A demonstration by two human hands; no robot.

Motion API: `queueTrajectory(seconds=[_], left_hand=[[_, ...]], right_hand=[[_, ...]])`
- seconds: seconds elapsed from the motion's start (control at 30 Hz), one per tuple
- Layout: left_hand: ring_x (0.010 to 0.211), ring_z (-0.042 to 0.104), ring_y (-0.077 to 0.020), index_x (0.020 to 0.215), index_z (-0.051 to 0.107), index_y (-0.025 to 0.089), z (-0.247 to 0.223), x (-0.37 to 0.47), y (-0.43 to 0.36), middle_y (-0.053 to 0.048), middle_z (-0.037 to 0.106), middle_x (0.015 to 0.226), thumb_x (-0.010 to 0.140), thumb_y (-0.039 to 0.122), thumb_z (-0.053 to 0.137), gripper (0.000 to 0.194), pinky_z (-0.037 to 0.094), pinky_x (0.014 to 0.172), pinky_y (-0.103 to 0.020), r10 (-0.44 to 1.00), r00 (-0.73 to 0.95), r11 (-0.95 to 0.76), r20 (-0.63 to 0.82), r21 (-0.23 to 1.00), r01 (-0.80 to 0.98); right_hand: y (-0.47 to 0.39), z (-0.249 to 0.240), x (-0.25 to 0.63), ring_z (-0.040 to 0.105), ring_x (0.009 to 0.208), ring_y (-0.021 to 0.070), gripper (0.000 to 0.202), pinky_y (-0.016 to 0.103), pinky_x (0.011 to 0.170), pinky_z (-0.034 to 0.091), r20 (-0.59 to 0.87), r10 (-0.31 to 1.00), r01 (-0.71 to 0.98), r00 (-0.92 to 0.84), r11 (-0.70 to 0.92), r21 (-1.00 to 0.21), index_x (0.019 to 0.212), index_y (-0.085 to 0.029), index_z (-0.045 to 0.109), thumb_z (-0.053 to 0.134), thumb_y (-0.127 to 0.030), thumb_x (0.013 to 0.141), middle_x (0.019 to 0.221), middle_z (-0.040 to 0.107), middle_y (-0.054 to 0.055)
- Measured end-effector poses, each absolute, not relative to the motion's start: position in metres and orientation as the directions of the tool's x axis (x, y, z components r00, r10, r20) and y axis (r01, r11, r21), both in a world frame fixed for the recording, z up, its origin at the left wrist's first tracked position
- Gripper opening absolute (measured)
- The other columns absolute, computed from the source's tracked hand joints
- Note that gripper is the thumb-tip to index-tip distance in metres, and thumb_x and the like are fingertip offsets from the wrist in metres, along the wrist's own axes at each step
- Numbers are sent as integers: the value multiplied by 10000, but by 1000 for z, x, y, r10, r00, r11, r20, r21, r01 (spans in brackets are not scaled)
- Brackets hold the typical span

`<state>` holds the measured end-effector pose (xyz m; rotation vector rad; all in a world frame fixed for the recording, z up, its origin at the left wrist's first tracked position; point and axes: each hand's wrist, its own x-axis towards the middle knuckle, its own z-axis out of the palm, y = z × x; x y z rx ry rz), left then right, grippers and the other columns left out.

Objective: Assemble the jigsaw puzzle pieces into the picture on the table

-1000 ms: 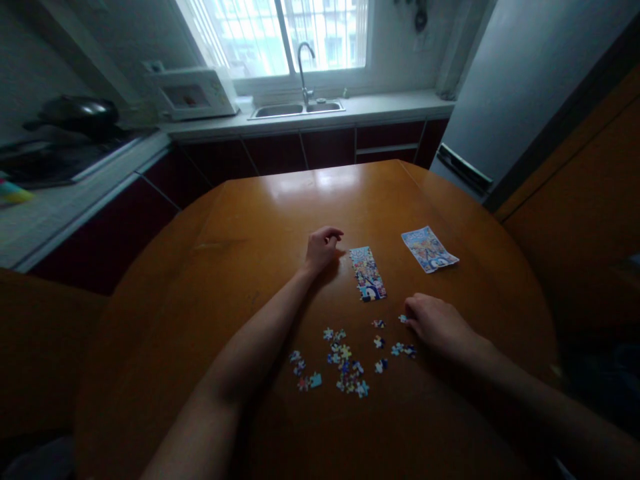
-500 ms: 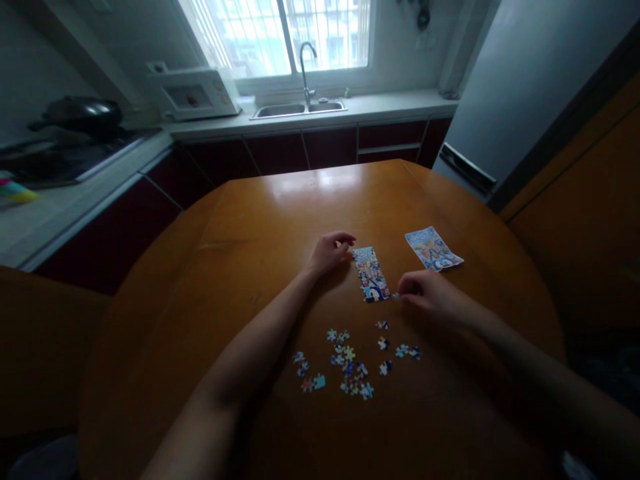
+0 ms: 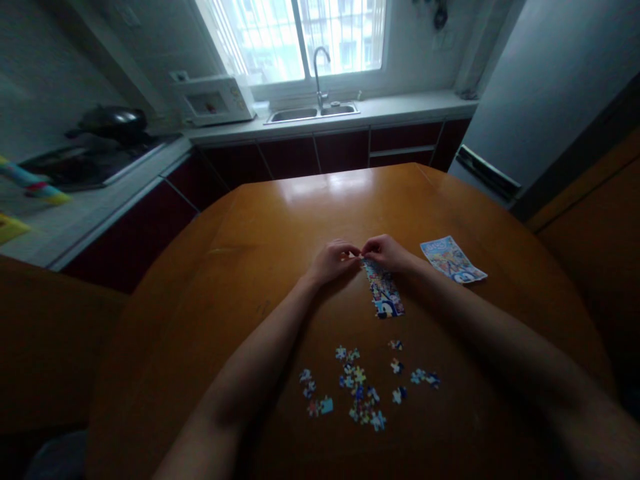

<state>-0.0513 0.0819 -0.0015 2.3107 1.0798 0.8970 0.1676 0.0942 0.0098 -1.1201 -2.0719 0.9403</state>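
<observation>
A partly joined jigsaw puzzle, a narrow upright strip with a printed picture, lies on the table. My left hand is at its far left corner, thumb and fingers closed in a pinch. From the right, my right hand meets it there, its fingertips pinched over the puzzle's top edge and covering part of it. A puzzle piece seems to be in the right fingertips, mostly hidden. Nearer to me lie loose puzzle pieces in a loose cluster, with several more to their right.
A printed picture sheet lies right of the puzzle on the wooden table. Beyond the table are a counter with a sink, a microwave and a pan on the stove. A fridge stands at the right.
My right hand has moved from the puzzle's near right corner to its far edge, beside my left hand. The loose piece by that near corner is gone from there. The view has shifted slightly.
</observation>
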Motion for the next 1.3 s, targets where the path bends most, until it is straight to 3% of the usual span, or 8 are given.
queueTrajectory(seconds=[0.17,0.37,0.57,0.7,1.1,1.3], left_hand=[[715,597,-127,937,802,196,-4,-53,84,-22,713,802,875,318,762,143,431,657,-240,829,479,-532,289,671,516],[730,579,-131,895,797,198,-2,-53,83,-23,681,803,862,318,778,125,435,662,-253,789,544,-581,286,637,507],[737,595,-134,890,811,215,0,-52,82,-35,686,840,883,290,737,106,460,676,-270,792,553,-565,259,652,505],[714,584,-130,936,820,226,-1,-51,81,-38,668,851,886,339,736,150,459,651,-269,805,538,-551,250,650,523],[690,558,-118,779,762,186,1,-49,81,-16,650,780,830,275,767,102,422,631,-251,809,526,-559,264,625,545],[696,571,-126,885,805,206,-1,-51,81,-27,656,812,854,323,761,129,436,634,-258,811,522,-551,265,647,527]], right_hand=[[91,-5,165,592,676,155,104,270,633,438,220,873,435,-435,417,-798,821,-135,757,665,-171,788,727,712,31],[88,-12,167,584,701,162,76,289,678,435,280,885,461,-372,438,-772,786,-171,744,670,-168,769,754,705,29],[92,-17,181,605,742,179,169,309,706,460,320,923,494,-213,385,-780,903,-173,750,600,-161,826,857,721,60],[89,-16,184,607,765,179,139,304,719,466,348,898,506,-268,439,-743,868,-185,746,616,-150,833,855,705,51],[85,-12,181,615,794,185,113,309,743,461,333,881,540,-335,469,-699,850,-180,754,643,-164,852,853,696,54],[85,-10,181,623,815,189,105,318,765,472,336,876,527,-347,478,-702,855,-183,752,648,-162,857,870,704,58]])
